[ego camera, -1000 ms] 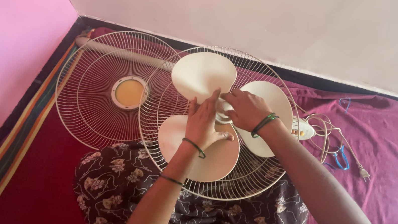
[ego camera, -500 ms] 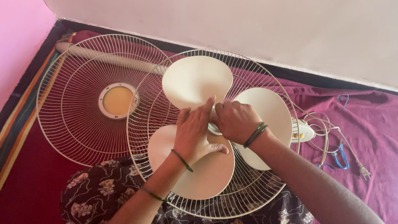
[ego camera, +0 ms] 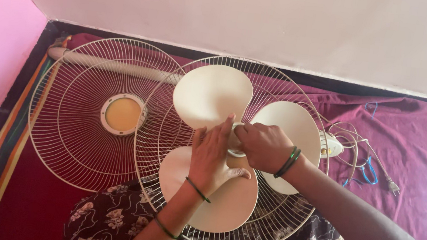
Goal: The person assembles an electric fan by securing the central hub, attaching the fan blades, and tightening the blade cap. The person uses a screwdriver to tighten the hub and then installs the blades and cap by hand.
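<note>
- The blade [ego camera: 211, 95], cream with three lobes, sits in the middle of the scene inside a round wire guard [ego camera: 266, 224]. The guard lies face up on a maroon cloth [ego camera: 415, 155], its near edge over a lap in flowered fabric [ego camera: 103, 220].
- The left hand [ego camera: 212, 155] lies flat and released on the near lobe. Its palm presses down and its fingers are stretched far toward the hub [ego camera: 236, 139].
- The right hand [ego camera: 262, 145] comes in from the right and is curled round the hub, fingers and thumb clenched on it. Dark green bangles sit at both wrists.
- As I judge it, the step in hand is work at the hub. One hand pins the blade flat while the other grips the centre piece.
- A next move there calls for firm downward pressure from the left palm so the blade cannot spin. It also calls for a tight pinch from the right fingers, kept square to the spindle.
- To the left a second guard [ego camera: 78, 119] lies flat, partly under the first, with a yellowish disc [ego camera: 122, 114] at its centre.
- A pale pole [ego camera: 112, 64] runs along the far side, beneath the guards.
- To the right a coiled cord [ego camera: 354, 148] ends in a plug [ego camera: 391, 185], well apart from both hands.
</note>
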